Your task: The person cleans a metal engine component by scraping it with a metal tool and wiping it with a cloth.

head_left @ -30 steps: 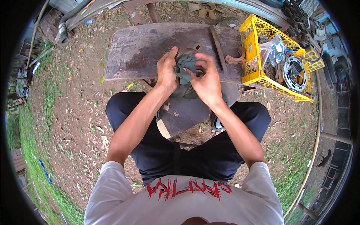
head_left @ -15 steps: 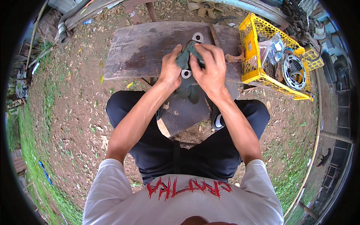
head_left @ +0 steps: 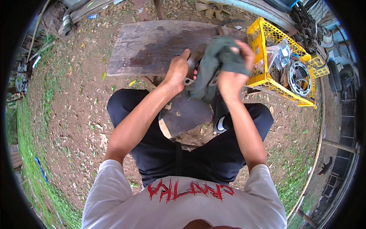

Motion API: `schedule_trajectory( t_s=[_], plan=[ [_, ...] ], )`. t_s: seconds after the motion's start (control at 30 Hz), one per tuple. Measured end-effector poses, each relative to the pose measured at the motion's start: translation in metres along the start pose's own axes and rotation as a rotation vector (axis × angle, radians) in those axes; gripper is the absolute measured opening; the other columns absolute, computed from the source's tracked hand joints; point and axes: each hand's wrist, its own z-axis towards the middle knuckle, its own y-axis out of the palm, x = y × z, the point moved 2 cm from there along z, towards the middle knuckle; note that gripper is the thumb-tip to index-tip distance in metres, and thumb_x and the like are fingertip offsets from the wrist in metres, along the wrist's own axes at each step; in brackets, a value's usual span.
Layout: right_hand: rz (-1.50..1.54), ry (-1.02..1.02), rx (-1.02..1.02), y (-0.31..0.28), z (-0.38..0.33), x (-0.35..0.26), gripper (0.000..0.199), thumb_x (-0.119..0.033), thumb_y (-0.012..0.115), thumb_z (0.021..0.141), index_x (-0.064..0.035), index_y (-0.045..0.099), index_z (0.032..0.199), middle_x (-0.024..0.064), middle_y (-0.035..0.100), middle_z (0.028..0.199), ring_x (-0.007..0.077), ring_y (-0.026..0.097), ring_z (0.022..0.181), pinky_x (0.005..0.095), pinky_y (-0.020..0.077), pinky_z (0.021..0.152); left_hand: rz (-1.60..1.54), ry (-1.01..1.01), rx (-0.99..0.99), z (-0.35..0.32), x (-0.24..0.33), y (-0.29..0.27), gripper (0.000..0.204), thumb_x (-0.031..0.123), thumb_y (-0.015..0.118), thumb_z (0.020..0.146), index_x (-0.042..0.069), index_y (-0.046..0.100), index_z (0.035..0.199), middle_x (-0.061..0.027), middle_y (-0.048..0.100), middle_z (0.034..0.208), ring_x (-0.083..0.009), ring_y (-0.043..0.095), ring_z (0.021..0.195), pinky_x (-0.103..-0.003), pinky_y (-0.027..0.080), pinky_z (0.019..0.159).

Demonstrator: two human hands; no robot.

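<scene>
My left hand (head_left: 177, 71) grips a curved metal bearing cap (head_left: 195, 58), thumb along its outer side and fingertips showing at its inner edge. A bolt hole shows in the cap's near end (head_left: 188, 81); the cloth partly hides its far end. Bunched over my right hand (head_left: 233, 84) is a dark green cloth (head_left: 212, 61), which hangs down beside the cap. My right fingers are curled into the fabric and partly covered by it. Both hands are above the near edge of a worn wooden table (head_left: 141, 44).
On the table's right stands a yellow plastic crate (head_left: 260, 51) holding plastic bags and a round metal ring part (head_left: 300, 78). A fan blade wheel (head_left: 210, 9) lies on the ground beyond. Below my hands is a dark board (head_left: 187, 116) between my knees.
My right hand has pulled to the right with the cloth, which is now spread out and off much of the cap. My left hand keeps hold of the cap, now tilted.
</scene>
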Motion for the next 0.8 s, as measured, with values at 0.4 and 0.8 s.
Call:
schedule_trajectory(
  t_s=[0.4, 0.8],
  plan=[
    [-0.034, 0.627, -0.062, 0.003, 0.014, 0.025, 0.037, -0.035, 0.057, 0.097, 0.0013, 0.065, 0.099, 0.0083, 0.065, 0.081, 0.0186, 0.06, 0.072, 0.0331, 0.0479, 0.068, 0.572, 0.287, 0.086, -0.006, 0.002, 0.013, 0.048, 0.038, 0.044, 0.102, -0.001, 0.054, 0.077, -0.007, 0.053, 0.053, -0.0145, 0.054, 0.046, -0.033, 0.045, 0.045],
    [1.058, 0.682, 0.316, -0.046, 0.021, 0.074, 0.026, -0.036, 0.048, 0.096, -0.0132, 0.06, 0.095, 0.0002, 0.061, 0.091, 0.0171, 0.059, 0.084, 0.0298, 0.0488, 0.079, 0.149, 0.056, -0.039, 0.003, 0.006, 0.013, 0.043, 0.037, 0.045, 0.102, -0.001, 0.06, 0.091, -0.0062, 0.058, 0.066, -0.0133, 0.051, 0.046, -0.029, 0.044, 0.043]
  ],
)
